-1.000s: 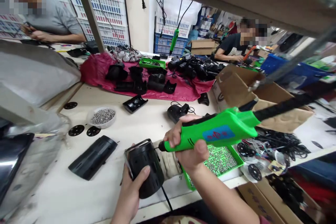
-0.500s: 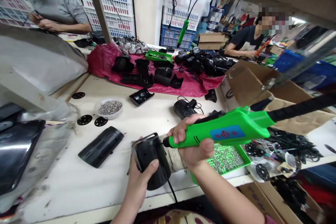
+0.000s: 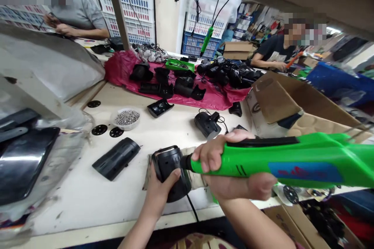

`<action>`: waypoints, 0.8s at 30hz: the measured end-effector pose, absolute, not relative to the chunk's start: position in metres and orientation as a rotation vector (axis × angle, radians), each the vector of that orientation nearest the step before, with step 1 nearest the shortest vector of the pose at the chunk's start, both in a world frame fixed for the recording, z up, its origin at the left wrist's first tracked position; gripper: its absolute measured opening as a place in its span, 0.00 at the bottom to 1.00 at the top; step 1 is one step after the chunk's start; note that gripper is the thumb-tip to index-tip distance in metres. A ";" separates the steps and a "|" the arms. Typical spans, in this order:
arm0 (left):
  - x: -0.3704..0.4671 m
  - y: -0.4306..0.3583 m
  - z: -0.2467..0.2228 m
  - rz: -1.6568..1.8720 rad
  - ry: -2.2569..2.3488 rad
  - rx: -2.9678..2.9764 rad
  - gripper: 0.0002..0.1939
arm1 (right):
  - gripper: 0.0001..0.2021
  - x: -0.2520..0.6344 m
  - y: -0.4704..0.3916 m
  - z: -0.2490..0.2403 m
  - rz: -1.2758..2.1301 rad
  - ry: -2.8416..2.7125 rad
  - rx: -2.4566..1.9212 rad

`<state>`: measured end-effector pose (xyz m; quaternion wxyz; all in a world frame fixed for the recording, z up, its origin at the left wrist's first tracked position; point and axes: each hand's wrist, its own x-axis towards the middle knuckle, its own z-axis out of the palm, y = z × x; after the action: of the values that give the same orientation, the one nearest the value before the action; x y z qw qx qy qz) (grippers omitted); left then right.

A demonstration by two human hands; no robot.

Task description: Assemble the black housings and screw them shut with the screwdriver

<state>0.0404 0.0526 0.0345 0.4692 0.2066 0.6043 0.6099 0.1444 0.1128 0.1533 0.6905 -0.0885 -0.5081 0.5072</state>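
My left hand [image 3: 159, 186] is closed around a black plastic housing [image 3: 175, 192], its thumb pressed on the front. A black cord runs down from the housing over the table's edge. My right hand [image 3: 222, 163] wraps around a green electric screwdriver [image 3: 304, 167], which lies nearly level. Its dark nose meets the housing's upper right side; the bit tip is hidden. Beneath the housing lies a worn pad [image 3: 194, 179]. Left of it rests a separate black curved shell [image 3: 117, 158].
A tub of small screws [image 3: 127, 118] stands behind the shell, beside black discs [image 3: 99, 129]. Black parts lie on a pink sheet [image 3: 122, 68] at the back. An open cardboard box [image 3: 274, 101] is at right. Two people work beyond; another green screwdriver [image 3: 207, 41] hangs there.
The green screwdriver has swung closer to the camera and now looks larger, covering the green screw tray. Its nose stays against the housing. My left hand keeps its hold.
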 end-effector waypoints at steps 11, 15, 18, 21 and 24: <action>0.040 0.059 0.039 1.489 1.557 0.647 0.34 | 0.19 0.107 0.123 0.133 1.324 -1.139 -0.187; 0.037 0.061 0.038 1.469 1.532 0.635 0.34 | 0.22 0.102 0.131 0.128 1.337 -1.055 -0.284; 0.037 0.060 0.036 1.482 1.538 0.617 0.32 | 0.23 0.103 0.134 0.129 1.387 -1.054 -0.320; 0.038 0.060 0.033 1.506 1.535 0.605 0.33 | 0.24 0.105 0.134 0.127 1.429 -1.078 -0.311; 0.037 0.063 0.033 1.526 1.521 0.591 0.33 | 0.26 0.103 0.132 0.119 1.470 -1.093 -0.297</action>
<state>0.0367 0.0625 0.0335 0.4384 0.2378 0.6119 0.6139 0.1031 0.1321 0.1192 0.5998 -0.1281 -0.4713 0.6339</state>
